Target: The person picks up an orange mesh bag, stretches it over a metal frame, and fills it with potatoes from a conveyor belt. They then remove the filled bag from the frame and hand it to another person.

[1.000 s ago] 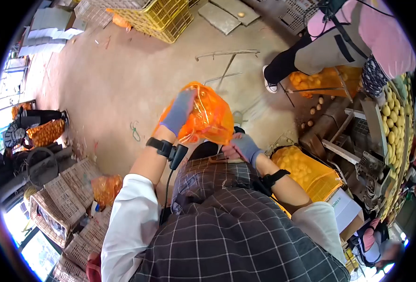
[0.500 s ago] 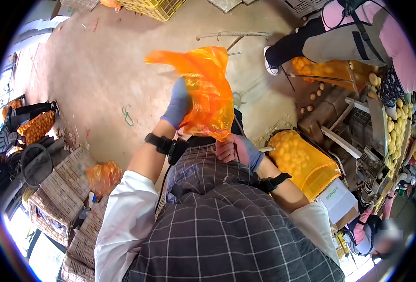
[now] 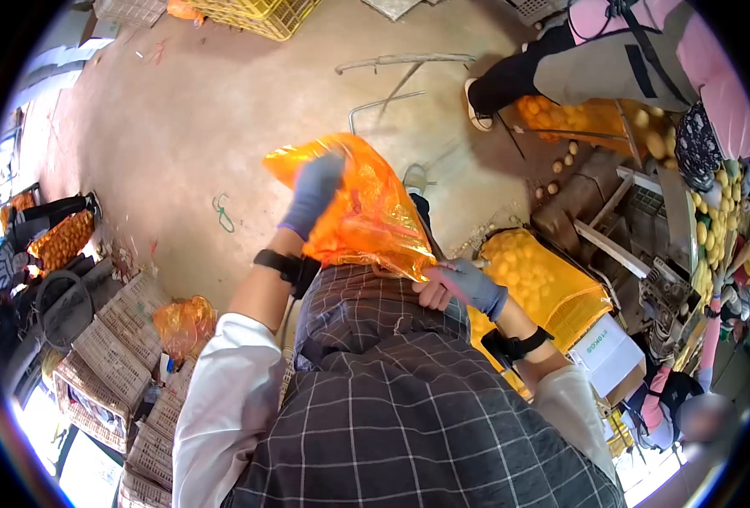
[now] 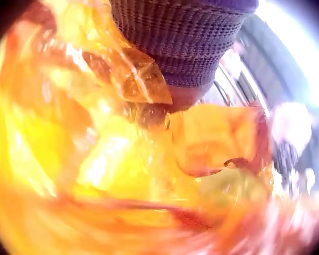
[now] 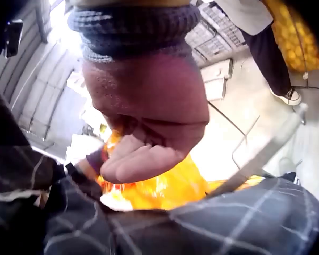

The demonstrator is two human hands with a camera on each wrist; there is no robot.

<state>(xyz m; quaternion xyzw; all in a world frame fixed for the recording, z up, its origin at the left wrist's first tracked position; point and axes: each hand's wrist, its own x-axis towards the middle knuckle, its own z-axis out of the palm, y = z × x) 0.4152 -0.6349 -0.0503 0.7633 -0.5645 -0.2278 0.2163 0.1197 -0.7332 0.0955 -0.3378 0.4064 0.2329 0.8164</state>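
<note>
Right hand's (image 3: 468,286) fingers grip the orange plastic bag's (image 3: 373,207) edge! Left hand (image 3: 314,193) blurs against it, can't tell its fingers' hold; yellow potato sack (image 3: 553,292) beside the right fingers.

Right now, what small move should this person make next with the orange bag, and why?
I'd probably spread the orange bag a little with the left hand. It looks creased, and the right hand pinches its near corner, giving something to pull against. The left hand is at the bag, though blur hides its fingers.
</note>
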